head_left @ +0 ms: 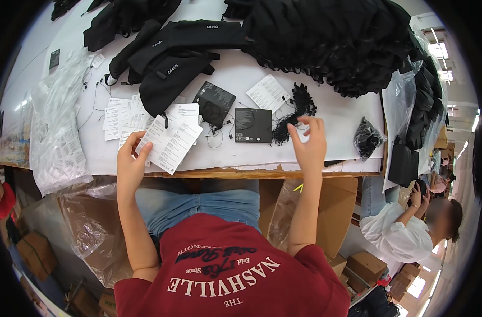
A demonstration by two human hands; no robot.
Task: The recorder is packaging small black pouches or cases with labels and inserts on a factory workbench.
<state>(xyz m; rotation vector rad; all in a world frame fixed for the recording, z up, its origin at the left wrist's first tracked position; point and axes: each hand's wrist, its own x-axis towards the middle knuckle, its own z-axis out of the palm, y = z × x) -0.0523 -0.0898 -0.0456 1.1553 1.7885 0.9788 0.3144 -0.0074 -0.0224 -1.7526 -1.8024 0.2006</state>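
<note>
White card [173, 145], centre-left of frame, pinched by your left hand [130, 157]; your right hand [311, 143] (digits apart) could, brushing black cords [303, 101], tangle them.

Left hand [131, 153]: one, gripping a white printed card [173, 145] by its left edge. Right hand [311, 142]: one, raised at the table's near edge, thumb apart from curled fingers. White-topped table [336, 138]: one, before both hands. Printed sheets [112, 120]: several, overlapping, just beyond the left hand. Black square card [253, 127]: one, flat, between the hands; second dark card [219, 95] behind it. Black cords [303, 100]: one bundle, just beyond the right hand. Black pouches [172, 76]: several, overlapping, beyond the left hand. Clear bag of black pieces [368, 138]: one, right of the right hand.
</note>
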